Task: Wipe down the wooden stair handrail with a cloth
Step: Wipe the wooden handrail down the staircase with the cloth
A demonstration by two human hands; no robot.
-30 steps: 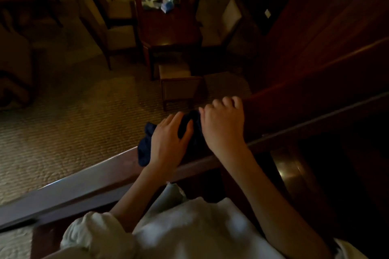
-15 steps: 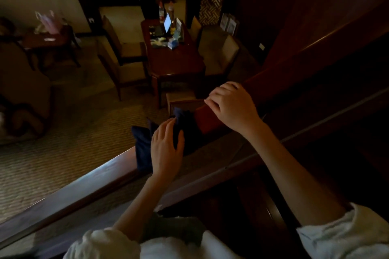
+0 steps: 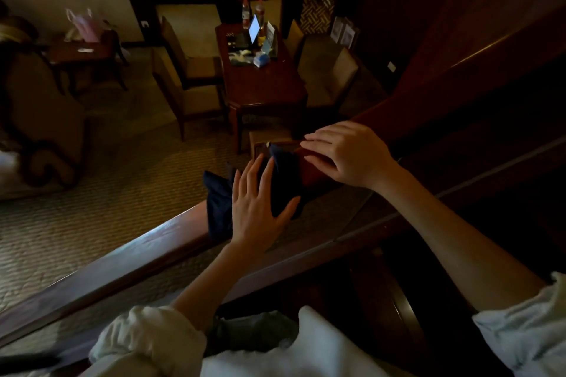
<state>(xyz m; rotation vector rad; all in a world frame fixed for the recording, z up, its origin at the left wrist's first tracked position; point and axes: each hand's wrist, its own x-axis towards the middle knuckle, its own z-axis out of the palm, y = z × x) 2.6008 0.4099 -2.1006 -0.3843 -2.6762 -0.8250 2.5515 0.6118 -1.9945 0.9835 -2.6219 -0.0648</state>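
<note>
From the head cam: the dark cloth (image 3: pixel 219 208) looks soft and light and it's draped over the handrail (image 3: pixel 137 251), so I'd press it flat from on top. The left hand (image 3: pixel 257 205) lies spread on it, holding nothing. The right hand (image 3: pixel 346 153) rests loose-fingered on bare rail just beside. The rail climbs from lower-left to upper-right.

Dim carpeted room (image 3: pixel 92 223) below, dark wooden table (image 3: pixel 263 82) between upholstered chairs (image 3: pixel 183 76).

Location: furnished, carpeted lounge or suite interior, viewed from a staircase. Indicators: wooden handrail (image 3: pixel 128 257), dining table (image 3: pixel 263 82) with upholstered chairs (image 3: pixel 183 76), patterned carpet (image 3: pixel 92 208), side table (image 3: pixel 79 55).
</note>
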